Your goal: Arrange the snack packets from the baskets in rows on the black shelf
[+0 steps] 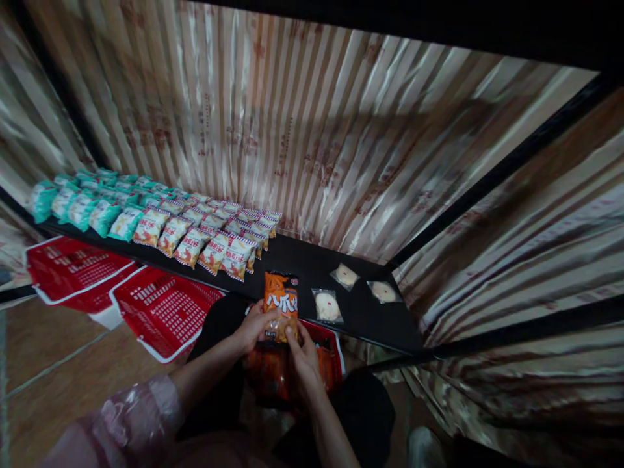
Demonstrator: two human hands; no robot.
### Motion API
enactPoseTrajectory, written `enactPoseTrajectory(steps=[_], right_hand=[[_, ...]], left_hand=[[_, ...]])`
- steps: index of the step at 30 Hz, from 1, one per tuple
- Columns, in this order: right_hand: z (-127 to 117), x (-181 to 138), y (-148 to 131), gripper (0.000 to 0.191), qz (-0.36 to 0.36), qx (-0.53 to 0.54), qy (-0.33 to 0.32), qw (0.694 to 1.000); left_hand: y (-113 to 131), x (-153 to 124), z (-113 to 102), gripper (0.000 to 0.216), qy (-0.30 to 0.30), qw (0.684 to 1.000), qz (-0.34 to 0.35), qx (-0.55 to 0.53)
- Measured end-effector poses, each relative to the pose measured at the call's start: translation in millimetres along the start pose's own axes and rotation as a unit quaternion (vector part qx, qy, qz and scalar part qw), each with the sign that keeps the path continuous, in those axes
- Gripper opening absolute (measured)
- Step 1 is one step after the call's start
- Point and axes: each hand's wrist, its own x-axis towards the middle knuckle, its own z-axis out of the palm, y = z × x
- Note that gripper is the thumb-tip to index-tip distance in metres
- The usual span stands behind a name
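Between both hands I hold an orange snack bag [281,305] with white lettering, upright just in front of the shelf's edge. My left hand [257,325] grips its left side, thumb across the front. My right hand [303,348] pinches the lower right corner. Below it, between my knees, a red basket [338,351] holds more orange packets [273,374], partly hidden by my hands. Right of the held bag, three clear packets with pale round contents lie flat on the black shelf [297,253]; the nearest is the clear packet [327,305].
Rows of white and orange snack bags [192,246] stand left on the shelf, with teal bags [102,214] beyond. Two red baskets, one a red basket [168,309], sit on the tiled floor below. Black shelf posts and striped curtains [292,130] enclose the back and right. Another shelf [439,26] is overhead.
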Motion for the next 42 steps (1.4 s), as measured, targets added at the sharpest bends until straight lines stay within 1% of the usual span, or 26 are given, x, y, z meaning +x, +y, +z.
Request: enactPoseTrajectory(steps=[3, 7, 12, 14, 16, 20, 22, 24, 27, 29, 32, 35, 38, 42], right_hand=[[2.2, 3.1, -6.7, 0.055, 0.038, 0.088, -0.043, 0.994], [2.1, 11.6, -17.9, 0.047, 0.05, 0.118, -0.089, 0.988], [3.6, 34.3, -24.9, 0.05, 0.058, 0.109, -0.086, 0.989], [6.4, 45.4, -26.2, 0.052, 0.071, 0.112, -0.081, 0.988], [9.5, 57.2, -27.0, 0.053, 0.077, 0.114, -0.074, 0.988], [13.4, 84.6, -25.9, 0.051, 0.065, 0.11, -0.054, 0.99], [14.1, 99.9, -25.0, 0.048, 0.06, 0.101, -0.045, 0.992], [14.8, 115.0, -25.0, 0.046, 0.056, 0.087, -0.039, 0.994], [16.8, 135.2, -27.4, 0.044, 0.041, 0.064, -0.024, 0.997], [18.3, 147.5, -29.3, 0.043, 0.032, 0.055, -0.007, 0.998], [19.4, 165.9, -30.0, 0.041, 0.022, 0.05, 0.016, 0.998], [18.6, 185.3, -27.4, 0.04, 0.008, 0.025, 0.049, 0.998], [18.1, 203.8, -24.7, 0.039, -0.006, -0.022, 0.073, 0.997], [20.4, 224.0, -27.3, 0.039, -0.035, -0.059, 0.077, 0.995]], left_hand=[[1.8, 9.0, -1.0, 0.055, -0.027, 1.0, -0.01, 0.009], [9.6, 22.0, -0.5, 0.057, -0.047, 0.998, -0.03, 0.042], [23.0, 43.2, 0.2, 0.059, -0.077, 0.993, -0.049, 0.075], [26.3, 54.3, 0.1, 0.057, -0.072, 0.991, -0.047, 0.101], [28.1, 66.3, 0.5, 0.051, -0.057, 0.989, -0.032, 0.129], [29.7, 92.3, 3.6, 0.039, -0.028, 0.985, 0.043, 0.162], [31.2, 105.7, 6.0, 0.035, -0.001, 0.976, 0.072, 0.207], [34.5, 117.8, 8.8, 0.035, 0.039, 0.954, 0.086, 0.285], [41.7, 131.3, 13.9, 0.04, 0.098, 0.901, 0.102, 0.41], [46.0, 137.0, 18.3, 0.043, 0.118, 0.871, 0.113, 0.463], [48.3, 142.7, 25.8, 0.045, 0.129, 0.847, 0.131, 0.499], [45.0, 148.8, 31.6, 0.045, 0.139, 0.824, 0.157, 0.526], [38.9, 158.1, 33.5, 0.045, 0.147, 0.792, 0.211, 0.553], [31.8, 174.0, 32.5, 0.046, 0.169, 0.743, 0.284, 0.582]])
